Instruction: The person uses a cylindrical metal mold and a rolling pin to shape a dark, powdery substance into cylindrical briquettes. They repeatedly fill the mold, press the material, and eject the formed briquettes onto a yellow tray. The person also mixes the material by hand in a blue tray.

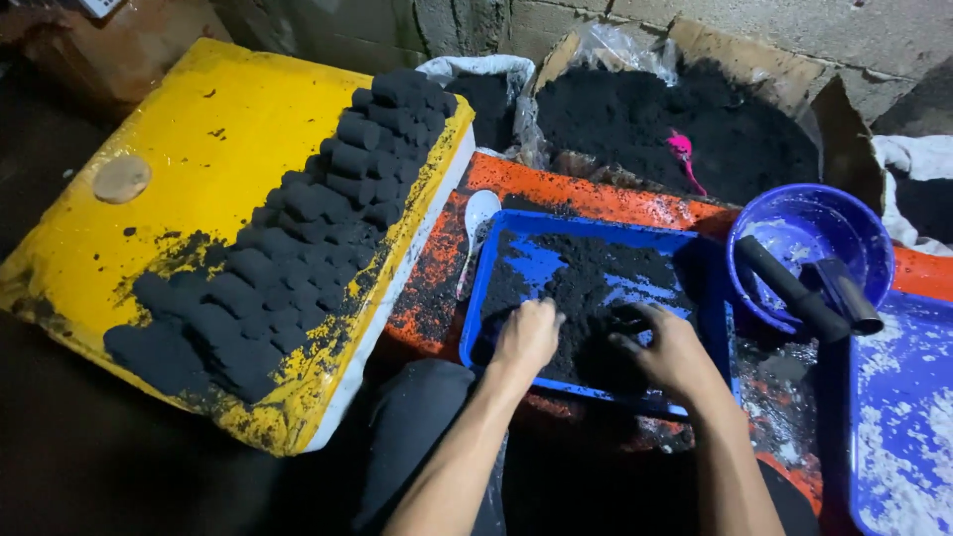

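Observation:
A blue rectangular tray [556, 230] holds a heap of black powder [596, 298]. My left hand [526, 337] rests on the powder at the tray's near left, fingers curled down into it. My right hand [670, 347] is at the near right of the tray, fingers bent and blackened, pressing into the powder. Neither hand lifts anything that I can make out. To the left a yellow board [199, 139] carries several rows of black cylindrical briquettes [298, 238].
A blue bowl [844, 213] with two black tubes [804, 293] stands at right. Behind lies a lined cardboard box of black powder [645, 119] with a pink scoop [683, 154]. A white spoon [476, 213] lies left of the tray. Another blue tray [908, 417] has white residue.

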